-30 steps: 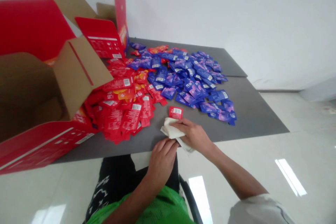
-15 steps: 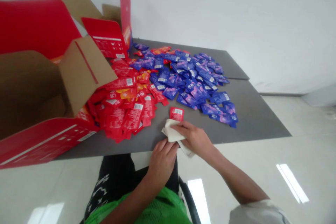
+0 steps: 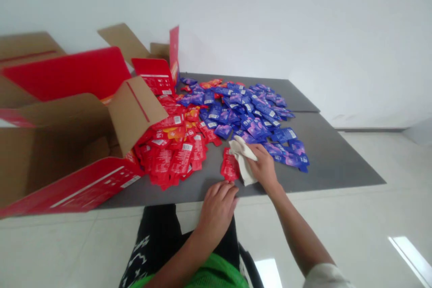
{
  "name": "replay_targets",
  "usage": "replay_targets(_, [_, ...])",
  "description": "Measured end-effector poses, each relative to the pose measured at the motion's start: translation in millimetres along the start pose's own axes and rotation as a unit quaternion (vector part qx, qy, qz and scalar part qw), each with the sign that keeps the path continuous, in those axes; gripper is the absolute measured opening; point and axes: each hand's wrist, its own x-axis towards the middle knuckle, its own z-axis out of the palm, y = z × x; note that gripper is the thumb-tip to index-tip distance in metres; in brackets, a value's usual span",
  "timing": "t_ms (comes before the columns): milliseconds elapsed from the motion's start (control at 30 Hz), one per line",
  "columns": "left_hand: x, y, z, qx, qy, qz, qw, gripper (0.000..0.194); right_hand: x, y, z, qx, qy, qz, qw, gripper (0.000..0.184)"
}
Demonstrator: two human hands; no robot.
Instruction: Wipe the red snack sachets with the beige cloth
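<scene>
A red foil packet point(image 3: 230, 166) with pale print lies flat near the front edge of the table. The fingertips of my left hand point(image 3: 218, 201) press close together on its near end, holding it there. My right hand point(image 3: 263, 165) is closed around a folded off-white cloth point(image 3: 245, 160). That cloth lies against the packet's right side, and part of it hangs down toward the table edge. To the left spreads a heap of red packets point(image 3: 181, 158); behind my right hand is a heap of blue-purple packets point(image 3: 254, 128).
A large open red carton point(image 3: 101, 185) stands at the left, one flap point(image 3: 138, 110) leaning over the red heap. Behind it is another open carton point(image 3: 153, 74). The grey table point(image 3: 340, 166) ends at the front above a glossy floor; a white wall point(image 3: 270, 18) rises behind.
My right hand has moved the cloth up and to the right, uncovering most of the red packet. My left hand stays at the packet's near end. The camera view has tilted up and shifted left.
</scene>
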Motion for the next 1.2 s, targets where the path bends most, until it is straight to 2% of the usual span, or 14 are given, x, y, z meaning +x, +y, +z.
replay_targets(67, [12.9, 3.1, -6.2, 0.014, -0.01, -0.012, 1.0, 0.028, -20.9, 6.0, -5.6, 0.035, 0.089, 0.047, 0.994, 0.028])
replay_targets(133, [27.6, 4.8, -9.2, 0.048, 0.012, -0.031, 0.998, 0.035, -35.9, 12.9, -8.4, 0.065, 0.164, 0.138, 0.975, 0.034])
replay_targets(233, [48.5, 3.7, -7.6, 0.107, 0.044, -0.065, 0.991, 0.047, -44.9, 21.1, -9.2, 0.147, 0.213, 0.253, 0.932, 0.052])
replay_targets(300, [61.2, 2.9, -5.5, 0.134, 0.028, -0.093, 0.986, 0.053, -45.0, 23.7, -9.5, 0.184, 0.221, 0.291, 0.913, 0.06])
replay_targets(467, [96.5, 12.1, -7.5, 0.192, -0.064, -0.16, 0.966, 0.049, -42.8, 22.1, -12.8, 0.196, 0.212, 0.341, 0.895, 0.07])
replay_targets(633, [127.6, 28.0, -9.7, 0.196, -0.133, -0.197, 0.951, 0.019, -41.3, 16.1, -17.8, 0.195, 0.201, 0.332, 0.901, 0.071])
replay_targets(700, [132.4, 30.7, -10.3, 0.187, -0.144, -0.193, 0.952, 0.021, -40.4, 13.8, -20.1, 0.193, 0.185, 0.336, 0.903, 0.071])
replay_targets(833, [129.0, 26.8, -18.1, 0.175, -0.136, -0.179, 0.958, 0.022, -41.1, 13.9, -22.2, 0.204, 0.159, 0.334, 0.906, 0.071])
replay_targets(967, [116.4, 17.1, -34.1, 0.171, -0.121, -0.17, 0.963, 0.021, -43.4, 19.9, -21.1, 0.217, 0.122, 0.336, 0.908, 0.072])
replay_targets(1100, [104.4, 6.1, -56.8, 0.176, -0.087, -0.157, 0.968, 0.027, -43.1, 19.2, -21.5, 0.218, 0.117, 0.338, 0.908, 0.074])
replay_targets(1200, [102.1, -7.7, -80.6, 0.191, -0.035, -0.163, 0.967, 0.035, -42.5, 13.9, -23.7, 0.24, 0.099, 0.348, 0.901, 0.076])
